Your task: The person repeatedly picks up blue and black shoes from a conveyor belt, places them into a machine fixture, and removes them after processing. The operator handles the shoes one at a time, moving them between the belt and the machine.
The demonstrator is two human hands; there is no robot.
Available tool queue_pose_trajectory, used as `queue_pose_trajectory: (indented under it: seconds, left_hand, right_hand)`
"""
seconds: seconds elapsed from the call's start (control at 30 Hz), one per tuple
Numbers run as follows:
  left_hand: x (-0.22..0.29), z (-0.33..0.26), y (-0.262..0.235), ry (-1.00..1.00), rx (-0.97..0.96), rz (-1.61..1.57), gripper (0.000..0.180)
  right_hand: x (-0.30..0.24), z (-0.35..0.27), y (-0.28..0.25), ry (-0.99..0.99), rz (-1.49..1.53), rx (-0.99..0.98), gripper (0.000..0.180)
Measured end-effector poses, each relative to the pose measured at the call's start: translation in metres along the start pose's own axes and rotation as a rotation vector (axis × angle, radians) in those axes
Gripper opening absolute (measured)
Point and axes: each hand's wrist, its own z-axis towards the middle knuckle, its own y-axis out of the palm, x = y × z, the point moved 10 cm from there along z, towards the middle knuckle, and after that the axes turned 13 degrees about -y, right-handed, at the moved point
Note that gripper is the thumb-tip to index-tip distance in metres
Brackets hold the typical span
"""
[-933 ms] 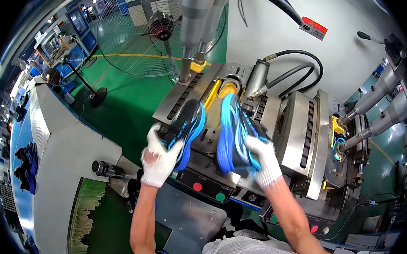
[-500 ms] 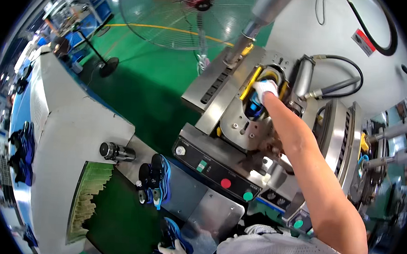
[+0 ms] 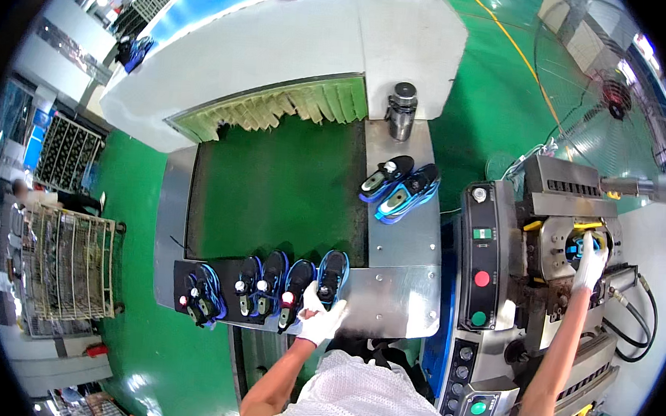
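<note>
My left hand [image 3: 320,318], in a white glove, is at the heel end of a black and blue sports shoe [image 3: 334,271] on the metal ledge. Its fingers and thumb are spread on either side of the heel. My right hand [image 3: 591,263], also gloved, reaches into the cavity of a metal press [image 3: 555,248] at the right. Its fingers are closed on a blue shoe [image 3: 575,249], mostly hidden by the hand and the cavity walls. Left of my left hand stand several more black and blue shoes [image 3: 274,277] in a row.
A pair of shoes [image 3: 401,191] and a steel flask [image 3: 403,113] stand on the right side of the ledge. A control panel [image 3: 482,255] with coloured buttons is between the ledge and press. Green strip curtains [image 3: 294,103] hang ahead. A wire cart [image 3: 70,260] stands left.
The view has swung left, bringing the row of shoes and the cart into sight. My right hand is still in the press cavity, and my left hand is still by a shoe on the ledge.
</note>
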Motion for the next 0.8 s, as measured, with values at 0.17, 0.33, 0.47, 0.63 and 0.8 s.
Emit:
queue_pose_trajectory:
  seconds: [0.17, 0.33, 0.47, 0.63, 0.8]
  left_hand:
    - [0.081, 0.116, -0.039, 0.494, -0.001, -0.036, 0.073]
    - [0.181, 0.300, -0.058, 0.719, 0.087, -0.048, 0.056]
    - [0.206, 0.458, -0.119, 0.802, 0.157, 0.139, 0.049]
    - [0.082, 0.697, -0.280, 0.137, 0.657, -0.087, 0.055]
    - [0.159, 0.772, -0.249, 0.260, 0.221, 1.093, 0.047]
  right_hand:
    - [-0.114, -0.257, 0.056, -0.229, -0.012, -0.144, 0.087]
    - [-0.054, -0.325, 0.141, -0.120, -1.157, -0.768, 0.117]
    - [-0.157, -0.330, 0.169, -0.396, -0.564, -0.547, 0.088]
    - [-0.422, -0.413, 0.421, -0.335, 0.145, -1.022, 0.086]
    - [-0.509, -0.495, 0.646, -0.963, 0.215, -0.973, 0.080]
